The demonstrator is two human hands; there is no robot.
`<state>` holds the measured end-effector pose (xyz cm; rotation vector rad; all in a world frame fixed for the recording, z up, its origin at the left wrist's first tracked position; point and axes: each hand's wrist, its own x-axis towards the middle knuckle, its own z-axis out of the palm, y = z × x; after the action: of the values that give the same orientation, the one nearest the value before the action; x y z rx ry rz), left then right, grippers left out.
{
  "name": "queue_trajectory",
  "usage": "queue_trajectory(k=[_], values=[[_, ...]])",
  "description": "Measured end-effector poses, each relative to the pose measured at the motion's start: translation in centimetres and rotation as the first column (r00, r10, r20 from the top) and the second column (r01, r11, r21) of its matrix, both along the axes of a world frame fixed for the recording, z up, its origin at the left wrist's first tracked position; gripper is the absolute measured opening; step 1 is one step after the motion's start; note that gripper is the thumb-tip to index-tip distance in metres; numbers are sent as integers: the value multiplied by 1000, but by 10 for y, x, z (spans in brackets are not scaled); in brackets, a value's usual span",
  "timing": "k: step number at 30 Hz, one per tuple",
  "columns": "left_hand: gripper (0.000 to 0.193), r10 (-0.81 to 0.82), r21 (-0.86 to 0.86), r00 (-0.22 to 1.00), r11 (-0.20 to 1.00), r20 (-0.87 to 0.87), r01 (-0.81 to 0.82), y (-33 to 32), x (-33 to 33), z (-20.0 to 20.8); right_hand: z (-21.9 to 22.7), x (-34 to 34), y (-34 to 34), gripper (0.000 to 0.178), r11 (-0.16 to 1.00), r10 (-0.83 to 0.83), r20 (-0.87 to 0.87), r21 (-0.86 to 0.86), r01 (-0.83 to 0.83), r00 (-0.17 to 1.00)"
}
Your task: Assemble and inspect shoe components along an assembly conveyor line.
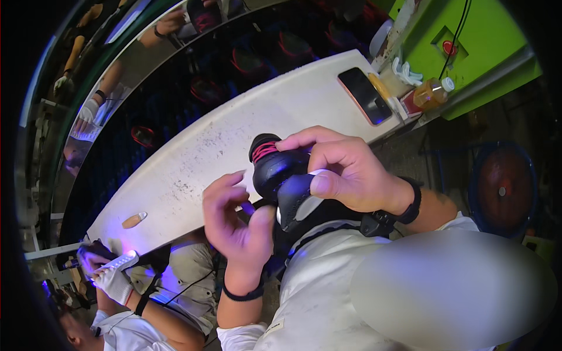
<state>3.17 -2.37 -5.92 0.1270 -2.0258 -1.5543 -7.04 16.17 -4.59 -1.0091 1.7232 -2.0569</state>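
A black shoe upper (270,175) with pink laces is in front of my body, just off the near edge of the white table. Against it lies a dark curved piece with a pale grey underside (295,202), which looks like a sole. My right hand (351,175) grips them from the right, index finger along the laces and thumb pressed on the dark piece. My left hand (237,219) is just left of the shoe, fingers curled but apart and slightly blurred. Its thumb is close to the lower end of the dark piece; whether it touches I cannot tell.
On the white table (205,131) lie a phone (364,96) and a small tan-and-white tool (134,220). A bottle (430,93) stands by a green machine panel (486,35). Beyond, a dark conveyor carries several shoes (249,61). A gloved co-worker (114,284) holds a white piece at left.
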Motion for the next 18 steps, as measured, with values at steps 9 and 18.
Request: queue_trajectory(k=[9,18], values=[[53,-99,-149,995,984,-32,93,9,22,-11,-7,10,3,52,995,-11,-193,100,31,981],[47,-174,-305,985,938,6,168,10,47,-4,-10,32,22,43,990,17,-289,138,24,957]])
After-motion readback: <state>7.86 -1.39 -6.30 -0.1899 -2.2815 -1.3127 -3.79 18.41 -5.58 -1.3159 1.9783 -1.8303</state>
